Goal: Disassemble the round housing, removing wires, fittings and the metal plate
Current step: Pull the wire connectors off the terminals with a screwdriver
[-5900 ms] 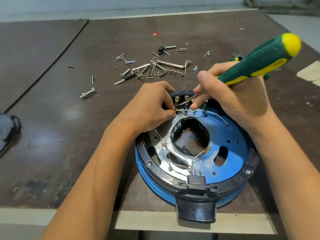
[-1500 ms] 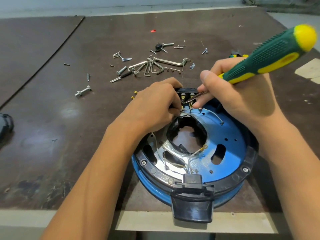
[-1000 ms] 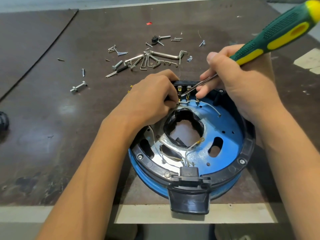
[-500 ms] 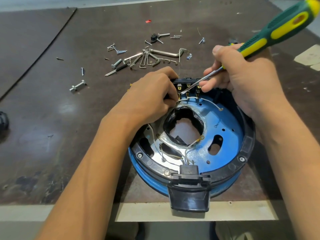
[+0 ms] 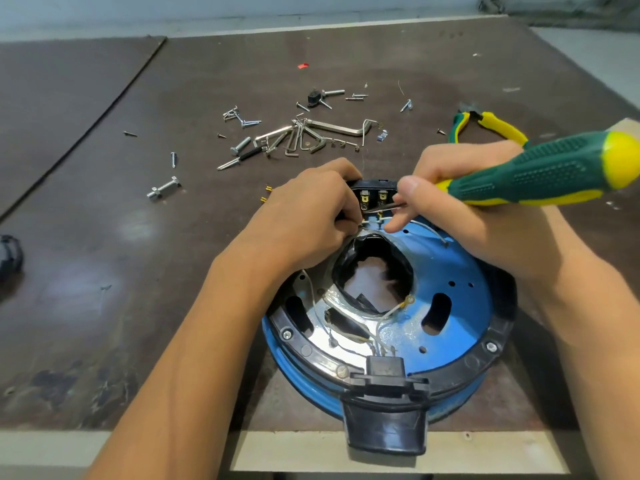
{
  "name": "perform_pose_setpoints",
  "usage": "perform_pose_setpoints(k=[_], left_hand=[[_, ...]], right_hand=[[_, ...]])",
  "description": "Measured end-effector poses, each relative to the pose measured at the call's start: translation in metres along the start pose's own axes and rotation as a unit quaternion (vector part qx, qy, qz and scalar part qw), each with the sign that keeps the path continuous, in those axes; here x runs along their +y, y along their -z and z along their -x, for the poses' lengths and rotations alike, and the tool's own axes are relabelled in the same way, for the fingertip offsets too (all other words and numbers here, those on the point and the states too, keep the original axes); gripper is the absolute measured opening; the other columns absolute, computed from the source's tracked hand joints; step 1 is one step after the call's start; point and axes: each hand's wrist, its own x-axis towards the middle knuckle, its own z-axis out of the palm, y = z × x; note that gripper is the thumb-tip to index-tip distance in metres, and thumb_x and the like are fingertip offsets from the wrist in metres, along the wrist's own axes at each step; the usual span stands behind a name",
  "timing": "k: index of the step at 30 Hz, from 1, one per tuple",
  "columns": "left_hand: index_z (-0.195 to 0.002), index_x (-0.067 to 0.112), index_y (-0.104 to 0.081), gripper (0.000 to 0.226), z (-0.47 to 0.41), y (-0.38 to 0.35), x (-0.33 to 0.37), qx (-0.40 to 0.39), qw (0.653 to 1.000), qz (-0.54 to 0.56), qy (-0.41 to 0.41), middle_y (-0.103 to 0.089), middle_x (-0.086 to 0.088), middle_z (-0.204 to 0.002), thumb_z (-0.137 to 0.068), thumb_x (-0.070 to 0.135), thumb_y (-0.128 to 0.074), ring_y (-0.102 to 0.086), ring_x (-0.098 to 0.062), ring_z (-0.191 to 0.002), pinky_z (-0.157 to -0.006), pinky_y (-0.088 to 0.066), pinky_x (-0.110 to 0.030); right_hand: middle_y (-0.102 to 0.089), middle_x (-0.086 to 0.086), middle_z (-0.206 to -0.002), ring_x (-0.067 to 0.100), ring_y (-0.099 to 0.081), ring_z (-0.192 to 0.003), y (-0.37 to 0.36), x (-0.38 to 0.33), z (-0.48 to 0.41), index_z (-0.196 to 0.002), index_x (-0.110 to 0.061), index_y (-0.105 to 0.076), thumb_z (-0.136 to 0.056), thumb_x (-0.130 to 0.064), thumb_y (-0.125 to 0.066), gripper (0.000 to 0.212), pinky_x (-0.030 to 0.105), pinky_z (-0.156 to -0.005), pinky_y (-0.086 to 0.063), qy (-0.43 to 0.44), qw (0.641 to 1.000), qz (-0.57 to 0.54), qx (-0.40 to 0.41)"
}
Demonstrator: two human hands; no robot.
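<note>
Gripping the green-and-yellow screwdriver (image 5: 540, 174) round the front of its handle, the right hand (image 5: 460, 220) has the thin shaft angled down to the left, tip right in at the black terminal block (image 5: 375, 192) on the far rim of the round housing (image 5: 457, 271). The left hand (image 5: 311, 213) is in tight beside it, fingers curled, pinching a white wire (image 5: 363, 223) just below the block's brass contacts. So both hands are clamped, one on the tool and one on the wire, and they nearly touch over that block. Another white lead arcs off to the right across the blue face, ending under the right hand.

The housing lies flat at the near edge of the desk (image 5: 104, 237), a black ring round its blue body and a big dark opening in the middle. On its left half the shiny metal plate (image 5: 349, 344) sits under the ring. More wires (image 5: 391, 311) run over it from a yellow ring lug down to the black plug fitting (image 5: 384, 420), which juts over the desk's edge towards the person.

Further out, a scatter of screws and hex keys (image 5: 304, 136) lies beyond the hands, with a stubby bolt (image 5: 162, 190) to the left. Green-and-yellow pliers (image 5: 485, 124) sit far right, and a dark object (image 5: 8, 256) is cut off at the left edge.
</note>
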Motion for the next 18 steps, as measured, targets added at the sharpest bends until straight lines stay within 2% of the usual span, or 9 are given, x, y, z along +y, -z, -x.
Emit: perform_pose_setpoints(k=[2, 4, 7, 8, 11, 13, 15, 18], left_hand=[[-0.093, 0.03, -0.08, 0.016, 0.0, 0.0, -0.001, 0.0, 1.0, 0.002, -0.007, -0.049, 0.019, -0.134, -0.087, 0.018, -0.071, -0.056, -0.016, -0.11, -0.075, -0.042, -0.033], [-0.093, 0.03, -0.08, 0.016, 0.001, 0.0, -0.001, -0.002, 1.0, 0.004, -0.011, -0.049, 0.018, -0.134, -0.086, 0.019, -0.071, -0.056, -0.017, -0.11, -0.079, -0.047, -0.037], [-0.092, 0.03, -0.08, 0.015, 0.001, 0.0, -0.002, -0.004, 1.0, 0.007, -0.011, -0.048, 0.016, -0.138, -0.087, 0.019, -0.071, -0.056, -0.017, -0.112, -0.083, -0.049, -0.039], [-0.092, 0.03, -0.08, 0.015, 0.001, 0.0, -0.002, -0.003, 1.0, 0.009, -0.011, -0.048, 0.016, -0.139, -0.087, 0.02, -0.071, -0.056, -0.017, -0.113, -0.084, -0.049, -0.038], [-0.092, 0.031, -0.08, 0.015, 0.0, 0.001, -0.002, -0.003, 1.0, 0.011, -0.009, -0.048, 0.016, -0.139, -0.087, 0.02, -0.072, -0.056, -0.017, -0.114, -0.084, -0.048, -0.036], [-0.093, 0.031, -0.08, 0.015, 0.0, 0.001, -0.002, -0.003, 1.0, 0.012, -0.008, -0.049, 0.016, -0.139, -0.087, 0.02, -0.072, -0.055, -0.016, -0.115, -0.084, -0.047, -0.035], [-0.093, 0.031, -0.081, 0.016, 0.0, 0.002, -0.001, -0.003, 1.0, 0.013, -0.009, -0.049, 0.015, -0.139, -0.087, 0.019, -0.072, -0.055, -0.016, -0.115, -0.085, -0.047, -0.035], [-0.091, 0.031, -0.081, 0.016, 0.001, 0.003, 0.001, -0.006, 1.0, 0.007, -0.013, -0.049, 0.015, -0.137, -0.087, 0.018, -0.072, -0.056, -0.017, -0.112, -0.084, -0.049, -0.037]], right_hand=[[-0.076, 0.001, -0.071, 0.033, -0.071, -0.072, -0.004, -0.001, -0.001, -0.071, -0.005, -0.07, -0.101, -0.018, -0.061, 0.034, 0.052, -0.07, -0.055, -0.009, 1.0, -0.011, 0.012], [-0.076, 0.002, -0.066, 0.028, -0.075, -0.073, -0.01, -0.002, -0.003, -0.066, -0.012, -0.066, -0.101, -0.021, -0.061, 0.036, 0.048, -0.075, -0.058, -0.046, 0.997, -0.038, 0.042], [-0.077, 0.003, -0.07, 0.021, -0.078, -0.07, -0.013, 0.001, -0.006, -0.058, -0.024, -0.06, -0.096, -0.032, -0.062, 0.039, 0.026, -0.071, -0.056, -0.134, 0.979, -0.114, 0.104], [-0.077, 0.003, -0.073, 0.024, -0.078, -0.068, -0.013, 0.002, -0.006, -0.058, -0.024, -0.06, -0.095, -0.033, -0.063, 0.038, 0.028, -0.07, -0.056, -0.147, 0.973, -0.135, 0.117], [-0.077, 0.004, -0.075, 0.029, -0.078, -0.065, -0.012, 0.005, -0.006, -0.062, -0.019, -0.064, -0.092, -0.036, -0.065, 0.035, 0.051, -0.08, -0.062, -0.16, 0.968, -0.144, 0.132], [-0.077, 0.004, -0.074, 0.03, -0.077, -0.064, -0.013, 0.005, -0.006, -0.065, -0.016, -0.065, -0.092, -0.035, -0.066, 0.033, 0.059, -0.08, -0.062, -0.162, 0.965, -0.151, 0.143], [-0.076, 0.005, -0.073, 0.031, -0.077, -0.062, -0.014, 0.006, -0.006, -0.065, -0.02, -0.067, -0.092, -0.034, -0.067, 0.031, 0.059, -0.076, -0.063, -0.158, 0.961, -0.165, 0.153], [-0.075, 0.006, -0.069, 0.032, -0.077, -0.061, -0.014, 0.008, -0.008, -0.061, -0.026, -0.068, -0.089, -0.035, -0.068, 0.03, 0.051, -0.073, -0.064, -0.165, 0.954, -0.19, 0.162]])
